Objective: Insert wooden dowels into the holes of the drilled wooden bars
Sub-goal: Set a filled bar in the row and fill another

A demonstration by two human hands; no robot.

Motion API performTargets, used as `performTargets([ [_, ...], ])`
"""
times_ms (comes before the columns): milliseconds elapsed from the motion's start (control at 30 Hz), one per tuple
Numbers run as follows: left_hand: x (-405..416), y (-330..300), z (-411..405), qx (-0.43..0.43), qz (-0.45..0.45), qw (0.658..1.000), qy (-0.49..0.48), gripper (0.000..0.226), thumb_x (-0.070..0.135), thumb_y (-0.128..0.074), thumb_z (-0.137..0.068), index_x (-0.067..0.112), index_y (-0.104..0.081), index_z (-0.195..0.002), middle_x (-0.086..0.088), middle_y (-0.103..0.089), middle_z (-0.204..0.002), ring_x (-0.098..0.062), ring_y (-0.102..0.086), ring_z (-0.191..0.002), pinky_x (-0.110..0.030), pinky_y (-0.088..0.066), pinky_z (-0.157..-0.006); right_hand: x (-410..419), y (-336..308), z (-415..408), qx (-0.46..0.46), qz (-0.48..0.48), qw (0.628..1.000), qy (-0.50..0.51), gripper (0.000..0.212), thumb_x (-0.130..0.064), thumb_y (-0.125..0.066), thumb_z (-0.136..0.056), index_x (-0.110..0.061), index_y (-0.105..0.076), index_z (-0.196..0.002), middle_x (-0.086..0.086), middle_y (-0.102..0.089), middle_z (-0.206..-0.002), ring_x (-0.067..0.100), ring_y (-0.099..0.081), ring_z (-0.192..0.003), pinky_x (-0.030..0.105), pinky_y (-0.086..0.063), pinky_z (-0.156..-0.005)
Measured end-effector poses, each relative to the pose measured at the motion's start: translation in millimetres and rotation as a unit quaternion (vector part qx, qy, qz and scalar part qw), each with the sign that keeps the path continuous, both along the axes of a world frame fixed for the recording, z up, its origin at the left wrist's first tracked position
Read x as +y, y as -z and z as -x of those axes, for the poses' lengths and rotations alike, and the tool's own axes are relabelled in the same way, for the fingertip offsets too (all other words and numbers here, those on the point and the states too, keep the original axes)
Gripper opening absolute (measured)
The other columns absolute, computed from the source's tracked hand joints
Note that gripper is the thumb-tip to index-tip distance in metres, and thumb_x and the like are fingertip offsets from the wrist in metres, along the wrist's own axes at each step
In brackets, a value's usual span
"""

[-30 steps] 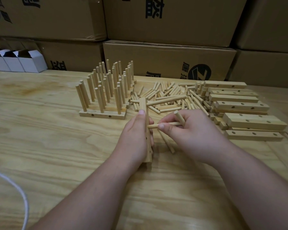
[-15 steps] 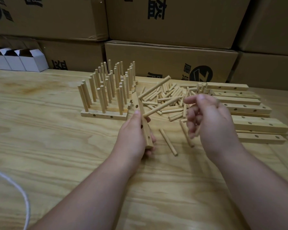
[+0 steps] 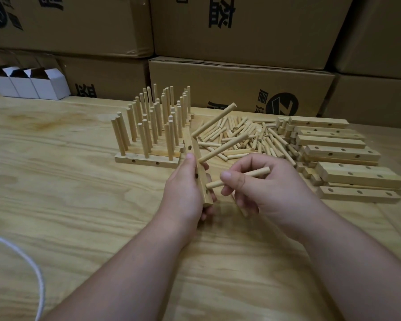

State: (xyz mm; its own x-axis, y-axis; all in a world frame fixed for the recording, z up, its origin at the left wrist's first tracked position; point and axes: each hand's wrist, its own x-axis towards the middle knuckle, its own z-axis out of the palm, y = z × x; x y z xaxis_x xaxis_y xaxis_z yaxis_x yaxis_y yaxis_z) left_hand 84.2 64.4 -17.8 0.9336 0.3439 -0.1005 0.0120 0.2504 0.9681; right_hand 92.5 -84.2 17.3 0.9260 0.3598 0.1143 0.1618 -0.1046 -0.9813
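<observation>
Gripping drilled pale wooden bar (image 3: 200, 174) in left hand (image 3: 185, 193); pinching short round wooden dowel (image 3: 255, 173) in right hand (image 3: 264, 193), tip at the bar's hole.

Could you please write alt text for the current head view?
A left hand holds a drilled wooden bar with two dowels in it while the right hand brings a third dowel to its lowest hole.

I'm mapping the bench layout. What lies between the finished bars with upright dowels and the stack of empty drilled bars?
In the head view, a loose pile of dowels lies on the table between the finished bars and the empty drilled bars.
</observation>
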Motion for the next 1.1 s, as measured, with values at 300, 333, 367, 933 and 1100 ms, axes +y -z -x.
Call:
performTargets([
  [300,-5,-2,3,-0.004,-0.052,0.998,0.033,0.044,0.056,-0.034,-0.104,0.038,-0.065,-0.078,0.01,-0.062,-0.061,-0.005,-0.056,-0.042,-0.021,-0.038,-0.035,-19,-15,-8,-0.044,0.201,0.979,-0.01,0.008,-0.04,-0.081,-0.079,-0.039,-0.079,-0.086,-0.022,-0.074,-0.09,-0.012,-0.064,-0.088,0.022,-0.044,-0.076],
  [333,-6,-2,4,-0.005,-0.058,0.998,0.033,0.044,0.056,-0.034,-0.104,0.041,-0.065,-0.078,0.011,-0.062,-0.062,-0.004,-0.056,-0.043,-0.021,-0.039,-0.035,-19,-14,-9,-0.046,0.218,0.975,-0.005,0.009,-0.045,-0.079,-0.08,-0.043,-0.078,-0.088,-0.027,-0.072,-0.092,-0.016,-0.061,-0.089,0.022,-0.043,-0.077],
  [367,-6,-2,4,-0.004,-0.061,0.998,0.032,0.044,0.057,-0.033,-0.104,0.042,-0.065,-0.078,0.012,-0.062,-0.063,-0.004,-0.057,-0.044,-0.021,-0.039,-0.036,-19,-14,-9,-0.044,0.227,0.973,-0.003,0.009,-0.048,-0.076,-0.082,-0.045,-0.077,-0.09,-0.028,-0.071,-0.091,-0.016,-0.06,-0.086,0.023,-0.043,-0.075],
  [933,-3,-1,0,-0.006,-0.058,0.998,0.004,0.049,0.055,-0.031,-0.106,0.035,-0.063,-0.074,0.006,-0.059,-0.059,-0.008,-0.051,-0.037,-0.021,-0.037,-0.034,-16,-14,-5,-0.02,0.246,0.968,-0.052,0.024,-0.046,-0.067,-0.09,-0.034,-0.077,-0.072,-0.008,-0.074,-0.078,0.006,-0.067,-0.076,0.035,-0.053,-0.08],
  [1100,-5,4,1,-0.022,-0.119,0.992,0.028,0.044,0.065,-0.031,-0.094,0.041,-0.063,-0.079,0.008,-0.061,-0.066,-0.013,-0.061,-0.06,-0.031,-0.045,-0.051,-16,-15,-4,-0.045,0.303,0.95,-0.068,0.029,-0.05,-0.064,-0.089,-0.028,-0.076,-0.075,0.003,-0.07,-0.074,0.023,-0.066,-0.077,0.044,-0.056,-0.077],
])
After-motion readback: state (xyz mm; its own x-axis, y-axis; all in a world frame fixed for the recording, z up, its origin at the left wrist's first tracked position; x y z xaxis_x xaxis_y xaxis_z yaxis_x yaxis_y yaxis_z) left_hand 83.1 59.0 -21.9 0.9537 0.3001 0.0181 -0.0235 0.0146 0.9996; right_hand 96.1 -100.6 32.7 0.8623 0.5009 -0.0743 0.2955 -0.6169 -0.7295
